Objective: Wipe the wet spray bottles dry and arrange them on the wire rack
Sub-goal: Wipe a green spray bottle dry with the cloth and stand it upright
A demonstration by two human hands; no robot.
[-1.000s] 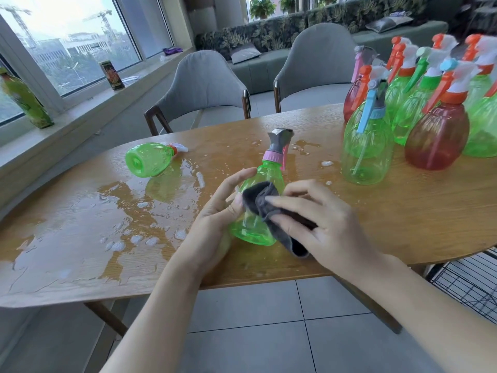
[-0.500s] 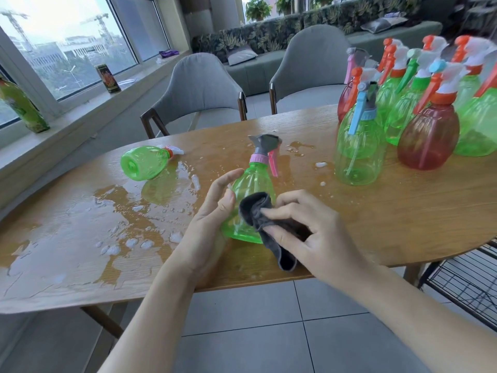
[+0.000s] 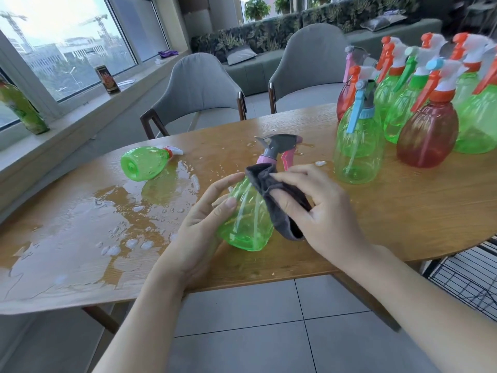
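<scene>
A green spray bottle with a grey and pink trigger head leans tilted near the table's front edge. My left hand holds its left side, thumb across the front. My right hand grips a dark grey cloth and presses it against the bottle's right shoulder. Another green bottle lies on its side at the left by a wide puddle. Several green and red bottles stand together at the right. A corner of the black wire rack shows below the table's right edge.
The wooden table has two grey chairs behind it. A windowsill at the left carries a green bottle and a small can. Tiled floor lies in front of the table.
My right hand has slid the cloth up from the bottle's lower body to its shoulder near the neck. The trigger head now points right. My left hand keeps its hold.
</scene>
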